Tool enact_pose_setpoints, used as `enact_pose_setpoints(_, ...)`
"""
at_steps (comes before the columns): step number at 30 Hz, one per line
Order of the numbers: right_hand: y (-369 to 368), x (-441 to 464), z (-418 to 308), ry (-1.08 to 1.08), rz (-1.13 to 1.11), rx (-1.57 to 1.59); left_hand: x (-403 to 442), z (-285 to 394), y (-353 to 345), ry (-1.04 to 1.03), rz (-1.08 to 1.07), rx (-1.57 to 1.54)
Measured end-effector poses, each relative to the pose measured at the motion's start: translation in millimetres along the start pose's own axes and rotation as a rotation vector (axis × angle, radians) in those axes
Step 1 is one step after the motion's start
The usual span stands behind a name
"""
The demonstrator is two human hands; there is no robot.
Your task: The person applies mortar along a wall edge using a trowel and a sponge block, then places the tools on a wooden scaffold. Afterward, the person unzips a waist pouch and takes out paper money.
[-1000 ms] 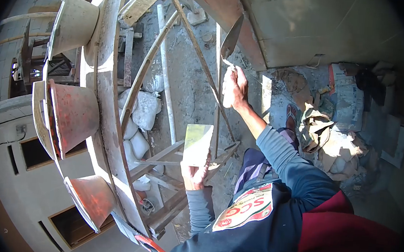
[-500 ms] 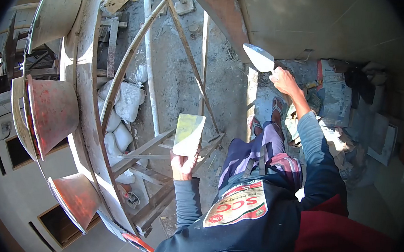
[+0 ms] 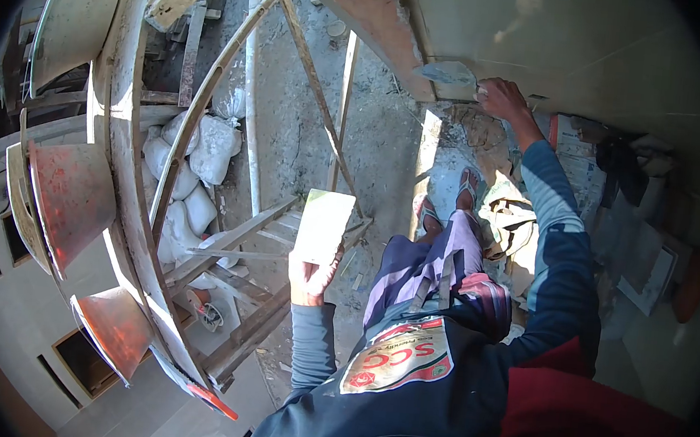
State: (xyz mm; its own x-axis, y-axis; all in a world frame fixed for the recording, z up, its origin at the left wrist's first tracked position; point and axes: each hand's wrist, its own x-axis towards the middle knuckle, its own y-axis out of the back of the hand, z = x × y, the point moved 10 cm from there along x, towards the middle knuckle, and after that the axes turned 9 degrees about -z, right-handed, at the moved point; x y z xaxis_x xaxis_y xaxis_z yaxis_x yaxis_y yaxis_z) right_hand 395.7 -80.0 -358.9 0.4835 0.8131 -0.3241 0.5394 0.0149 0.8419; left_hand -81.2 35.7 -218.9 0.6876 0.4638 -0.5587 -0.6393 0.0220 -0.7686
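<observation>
My left hand (image 3: 311, 277) grips the lower end of a small flat rectangular board (image 3: 323, 226), its face bright in the sunlight. Whether the board carries anything is hard to tell in the glare. At the upper right, my right hand (image 3: 504, 99) is wrapped round the handle of a pointed trowel (image 3: 448, 73). The trowel's blade points left and lies against or very near the lower edge of the smooth wall (image 3: 566, 38), in shade; contact cannot be made out.
On the left, several tubs, such as the red-stained one (image 3: 76, 203), stand along a raised plank (image 3: 130, 116). A saw with a red handle (image 3: 213, 401) lies at its near end. Wooden braces (image 3: 308, 73) and white sacks (image 3: 213, 150) are beyond. Paper bags (image 3: 576, 155) lie right.
My right hand has turned the trowel and brought it up to the wall edge, out of the sunlight. The board in my left hand has tilted, and the view has shifted slightly.
</observation>
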Motion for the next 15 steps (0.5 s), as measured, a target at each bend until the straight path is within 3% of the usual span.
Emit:
enact_pose_setpoints(3, 13.0, -1.7, -3.8, 0.060, -0.002, 0.058, 3.6, -7.5, 1.7, -0.053, 0.127, 0.036)
enact_pose_setpoints(5, 25.5, -5.5, -9.9, 0.064, -0.031, 0.076, 10.1, -14.7, 1.8, -0.036, 0.009, 0.012)
enact_pose_setpoints(9, 46.5, -12.1, -22.0, 0.092, -0.010, 0.080, 19.6, -30.8, -13.0, -0.053, 0.032, 0.017)
enact_pose_setpoints(11, 59.0, -19.6, -31.4, 0.093, -0.020, 0.106, 27.1, -42.4, -15.8, -0.003, -0.085, -0.090)
enact_pose_setpoints(15, 72.3, -30.3, -41.4, 0.105, 0.004, 0.157, 30.1, -49.1, -32.5, -0.028, -0.120, -0.019)
